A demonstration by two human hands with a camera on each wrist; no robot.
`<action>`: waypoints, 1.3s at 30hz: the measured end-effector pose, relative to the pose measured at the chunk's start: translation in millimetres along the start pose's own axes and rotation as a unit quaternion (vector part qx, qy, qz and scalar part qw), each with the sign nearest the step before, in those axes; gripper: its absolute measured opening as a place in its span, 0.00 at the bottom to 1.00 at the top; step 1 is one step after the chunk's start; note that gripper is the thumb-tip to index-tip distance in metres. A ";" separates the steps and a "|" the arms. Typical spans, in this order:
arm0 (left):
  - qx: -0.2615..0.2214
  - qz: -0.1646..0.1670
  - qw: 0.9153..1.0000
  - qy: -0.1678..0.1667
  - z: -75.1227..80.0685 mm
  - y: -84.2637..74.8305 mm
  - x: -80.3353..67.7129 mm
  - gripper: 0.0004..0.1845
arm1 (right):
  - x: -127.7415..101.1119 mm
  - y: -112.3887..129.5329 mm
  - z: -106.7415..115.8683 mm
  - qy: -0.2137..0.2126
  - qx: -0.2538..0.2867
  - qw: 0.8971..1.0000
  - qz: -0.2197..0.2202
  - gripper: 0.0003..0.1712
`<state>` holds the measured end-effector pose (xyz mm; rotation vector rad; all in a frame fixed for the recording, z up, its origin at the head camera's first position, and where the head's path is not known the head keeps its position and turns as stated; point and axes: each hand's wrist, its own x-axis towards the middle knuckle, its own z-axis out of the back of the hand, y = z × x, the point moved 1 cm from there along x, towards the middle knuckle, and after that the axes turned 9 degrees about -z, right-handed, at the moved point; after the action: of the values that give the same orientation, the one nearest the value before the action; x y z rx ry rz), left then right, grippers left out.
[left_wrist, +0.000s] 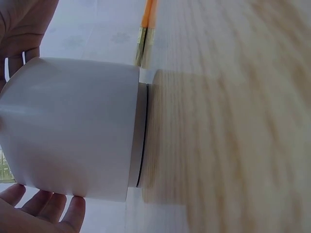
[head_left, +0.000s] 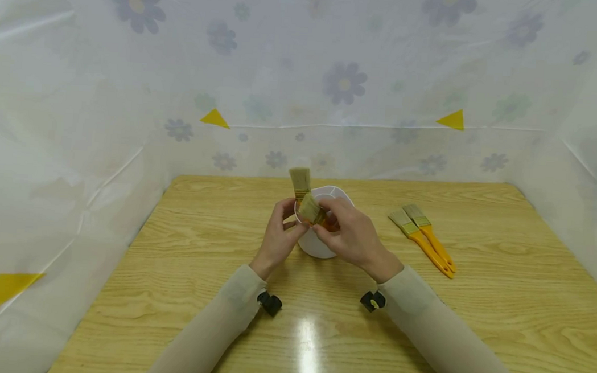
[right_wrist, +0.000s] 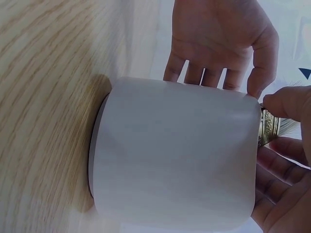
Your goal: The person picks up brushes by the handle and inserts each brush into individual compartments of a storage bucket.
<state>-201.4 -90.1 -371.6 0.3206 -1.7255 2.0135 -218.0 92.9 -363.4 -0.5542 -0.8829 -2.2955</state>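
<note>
A white cup [head_left: 317,246] stands mid-table; in both wrist views it fills the frame as a cup [left_wrist: 73,128] and cup [right_wrist: 175,155]. A paintbrush [head_left: 300,182] sticks up from it, bristles upward. My left hand [head_left: 288,223] holds the cup, its fingers [right_wrist: 204,73] down the side and its thumb at the rim. My right hand [head_left: 327,222] pinches a second brush [head_left: 312,209] by its brass ferrule [right_wrist: 268,128] over the cup's mouth. That brush's orange handle is mostly hidden under the fingers.
Two more orange-handled brushes [head_left: 423,240] lie side by side on the wooden table [head_left: 501,313] to the right of the cup; one brush [left_wrist: 146,34] shows in the left wrist view. Flower-print plastic sheeting [head_left: 335,86] walls in the back and both sides.
</note>
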 end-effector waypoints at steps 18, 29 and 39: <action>-0.017 0.003 1.000 -0.010 -0.2 2.4 0.2 0.29 | -5.7 -0.7 12.4 -0.016 0.016 1.000 0.014 0.26; -0.021 0.006 1.000 -0.001 -0.5 3.8 1.4 0.29 | -10.5 -5.5 19.9 -0.026 0.022 0.999 0.015 0.25; -0.014 0.005 1.000 0.010 -0.3 3.0 1.3 0.31 | -12.4 -10.9 25.7 -0.034 0.017 0.999 0.015 0.23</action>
<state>-203.9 -89.8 -373.6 0.2827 -1.7439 1.9916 -212.2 122.2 -357.6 -0.6310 -0.9368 -2.2418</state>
